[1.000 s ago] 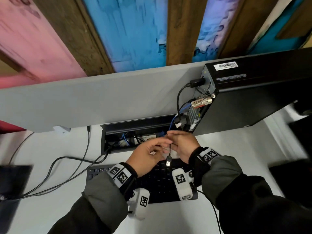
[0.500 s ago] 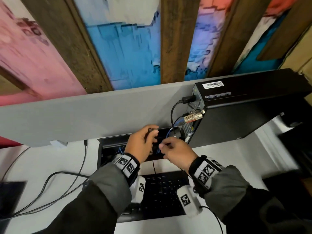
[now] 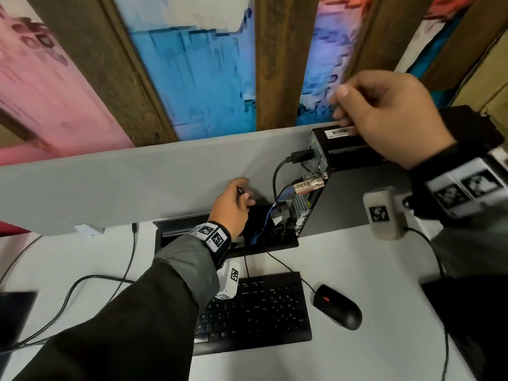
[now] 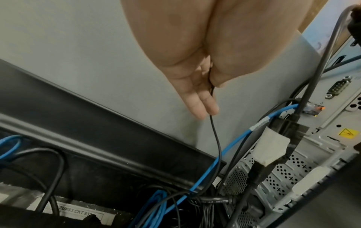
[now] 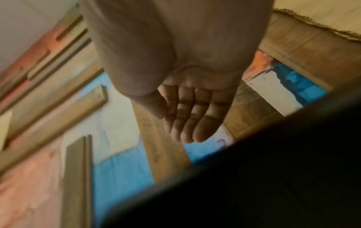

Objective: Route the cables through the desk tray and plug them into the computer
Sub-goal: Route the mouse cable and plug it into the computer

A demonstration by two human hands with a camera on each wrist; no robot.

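Observation:
My left hand [image 3: 243,192] is above the right end of the black desk tray [image 3: 176,229], close to the grey partition. It pinches a thin black cable [image 4: 215,138] between thumb and fingers [image 4: 203,108]. The cable drops from the left hand [image 4: 212,86] into the tray among the other leads. Its plug end [image 3: 240,190] just shows at the fingertips. The black computer [image 3: 384,199] lies to the right with its rear panel [image 4: 332,123] facing the hand. My right hand [image 3: 341,105] hovers above the computer's top, holding nothing, its fingers [image 5: 187,123] relaxed.
A blue network cable [image 3: 264,224] and a thick black power cable [image 3: 275,182] are plugged into the rear panel, beside a combination lock [image 3: 308,185]. A black keyboard [image 3: 261,312] and mouse [image 3: 339,307] lie on the white desk. More cables [image 3: 82,287] trail left.
My right hand has let go of the cable and risen above the computer. My left hand kept the cable and lifted it over the tray toward the rear panel.

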